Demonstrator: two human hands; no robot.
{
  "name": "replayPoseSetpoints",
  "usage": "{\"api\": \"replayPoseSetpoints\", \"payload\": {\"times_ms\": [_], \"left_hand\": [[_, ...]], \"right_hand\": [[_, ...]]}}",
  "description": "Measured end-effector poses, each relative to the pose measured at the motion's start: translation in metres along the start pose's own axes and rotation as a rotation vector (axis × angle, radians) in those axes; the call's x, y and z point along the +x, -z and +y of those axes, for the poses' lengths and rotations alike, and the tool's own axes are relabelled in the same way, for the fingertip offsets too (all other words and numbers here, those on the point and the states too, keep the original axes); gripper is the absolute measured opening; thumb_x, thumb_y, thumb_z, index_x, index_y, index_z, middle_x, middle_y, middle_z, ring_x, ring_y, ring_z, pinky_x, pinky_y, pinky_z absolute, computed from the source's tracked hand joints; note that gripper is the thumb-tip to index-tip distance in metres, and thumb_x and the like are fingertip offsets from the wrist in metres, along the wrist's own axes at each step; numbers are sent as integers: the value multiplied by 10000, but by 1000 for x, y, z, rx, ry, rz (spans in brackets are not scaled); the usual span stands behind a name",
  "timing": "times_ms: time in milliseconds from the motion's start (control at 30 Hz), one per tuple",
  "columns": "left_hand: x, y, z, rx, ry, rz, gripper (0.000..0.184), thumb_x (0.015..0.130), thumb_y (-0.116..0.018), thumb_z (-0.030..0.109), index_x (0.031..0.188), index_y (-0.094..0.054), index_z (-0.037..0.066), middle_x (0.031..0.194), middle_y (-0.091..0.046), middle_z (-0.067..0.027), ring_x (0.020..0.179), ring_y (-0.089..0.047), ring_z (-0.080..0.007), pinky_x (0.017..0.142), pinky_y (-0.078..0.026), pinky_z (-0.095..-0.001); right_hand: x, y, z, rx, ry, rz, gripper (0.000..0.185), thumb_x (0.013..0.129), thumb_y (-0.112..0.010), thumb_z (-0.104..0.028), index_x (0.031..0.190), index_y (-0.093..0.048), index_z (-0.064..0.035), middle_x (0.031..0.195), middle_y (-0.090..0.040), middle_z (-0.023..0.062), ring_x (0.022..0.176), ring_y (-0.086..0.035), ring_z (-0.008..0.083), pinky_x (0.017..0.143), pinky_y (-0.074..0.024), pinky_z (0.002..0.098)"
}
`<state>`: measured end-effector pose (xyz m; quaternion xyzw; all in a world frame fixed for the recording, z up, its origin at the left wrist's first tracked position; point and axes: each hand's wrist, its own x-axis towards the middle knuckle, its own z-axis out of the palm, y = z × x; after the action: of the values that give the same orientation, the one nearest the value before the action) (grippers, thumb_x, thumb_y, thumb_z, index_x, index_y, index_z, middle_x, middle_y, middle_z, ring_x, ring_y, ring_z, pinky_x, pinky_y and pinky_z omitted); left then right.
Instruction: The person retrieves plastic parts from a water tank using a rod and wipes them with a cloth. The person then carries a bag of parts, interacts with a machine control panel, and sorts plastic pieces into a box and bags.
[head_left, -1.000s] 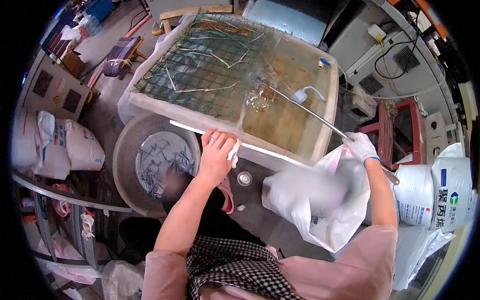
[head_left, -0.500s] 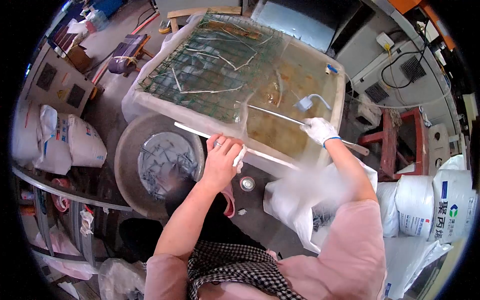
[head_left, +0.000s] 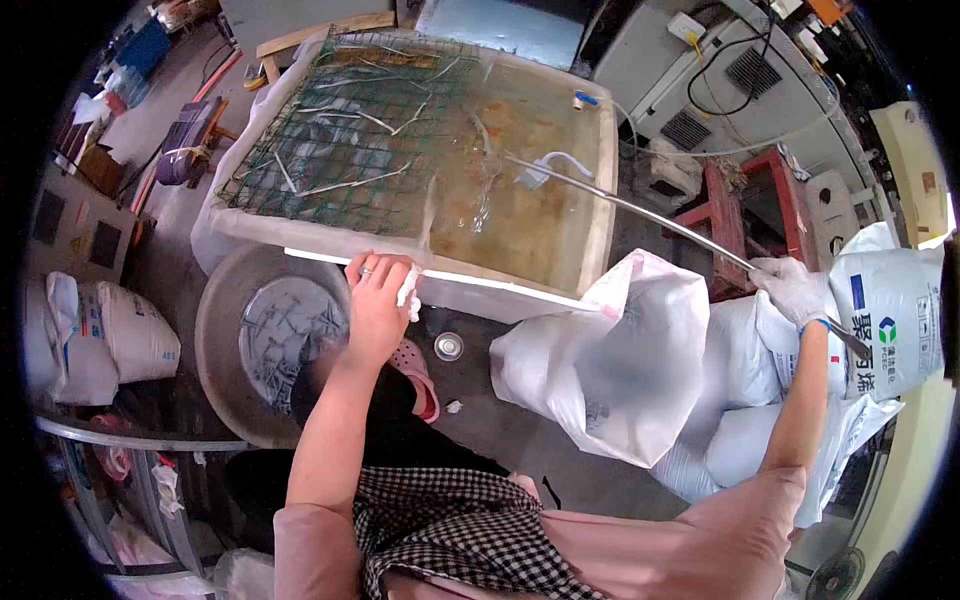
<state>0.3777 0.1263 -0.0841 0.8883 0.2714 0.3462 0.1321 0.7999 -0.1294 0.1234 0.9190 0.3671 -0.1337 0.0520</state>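
My right hand, in a white glove, is closed around a long metal rod. The rod slants up and left over the water tank, its far end near a small grey device with a curved tube. Bare and bent at the fingers, my left hand rests at the tank's near rim, closed on a crumpled white cloth. Green netting with pale strips on it spans the tank's left half. Brownish water shows in the right half.
A round tub with grey pieces in liquid stands at the lower left. An open white sack sits before the tank, beside stacked sacks. A small can is on the floor. A red frame stands right.
My right hand has moved right and toward me, drawing the rod back across the tank. My left hand stays at the rim with the cloth. The whole view has shifted rightward.
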Motion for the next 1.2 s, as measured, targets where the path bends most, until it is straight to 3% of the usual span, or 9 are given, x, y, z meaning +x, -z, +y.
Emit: {"api": "replayPoseSetpoints", "payload": {"times_ms": [167,267,333,433,467,500,733,1000,1200], "left_hand": [[-3,-1,-1,1,13,5,180,800,-639,46,965,-570,54,992,-600,-90,993,-543,-308,996,-303,-432],[-3,-2,-1,2,14,14,187,796,-642,39,968,-568,52,991,-599,-89,991,-545,-307,995,-308,-430],[-2,-1,0,13,6,15,190,794,-643,35,968,-567,51,990,-598,-88,989,-545,-305,993,-312,-430],[-2,1,1,19,2,17,198,790,-647,28,969,-565,49,989,-597,-86,988,-546,-303,990,-319,-430],[-2,0,2,12,4,17,203,787,-649,25,969,-563,48,988,-596,-86,988,-545,-303,988,-322,-431],[-2,1,1,15,10,20,203,787,-649,25,969,-563,48,988,-596,-86,988,-545,-303,988,-322,-431],[-5,-3,-4,31,4,10,186,779,-648,51,953,-585,64,973,-599,-77,953,-544,-301,979,-317,-434],[-6,3,-9,17,7,12,219,750,-666,57,956,-590,70,986,-610,-67,968,-538,-305,970,-313,-428],[1,4,-4,0,16,2,217,738,-664,54,938,-581,67,987,-604,-68,972,-532,-305,950,-318,-426]], "right_hand": [[-20,18,21,88,-237,-63,351,825,-632,-271,1030,-682,10,806,-689,180,791,-675,224,740,-498,339],[-11,9,45,20,-240,-121,308,826,-616,-318,958,-705,-54,685,-618,142,673,-617,247,644,-475,358],[7,-17,66,-120,88,-28,325,821,-629,-307,996,-699,-43,753,-663,149,737,-646,228,702,-491,356],[15,-45,49,-13,-44,19,348,828,-621,-292,1044,-682,-26,831,-690,158,796,-662,214,752,-494,349],[22,-54,51,61,-62,-44,395,822,-614,-344,1071,-680,-44,960,-671,228,956,-656,340,840,-492,373],[26,-63,51,82,-74,-62,400,828,-614,-337,1100,-670,-48,988,-664,235,970,-655,335,855,-487,371],[54,-88,-5,23,-31,-67,388,837,-583,-392,1122,-678,-147,1060,-664,179,1008,-633,340,886,-479,399],[87,-75,-83,-192,79,-7,354,859,-539,-405,1034,-699,-142,1063,-653,178,1008,-611,373,892,-480,457],[134,-111,-109,-161,163,-42,371,871,-545,-418,1051,-699,-133,1087,-649,174,1036,-604,366,918,-476,435]]}}
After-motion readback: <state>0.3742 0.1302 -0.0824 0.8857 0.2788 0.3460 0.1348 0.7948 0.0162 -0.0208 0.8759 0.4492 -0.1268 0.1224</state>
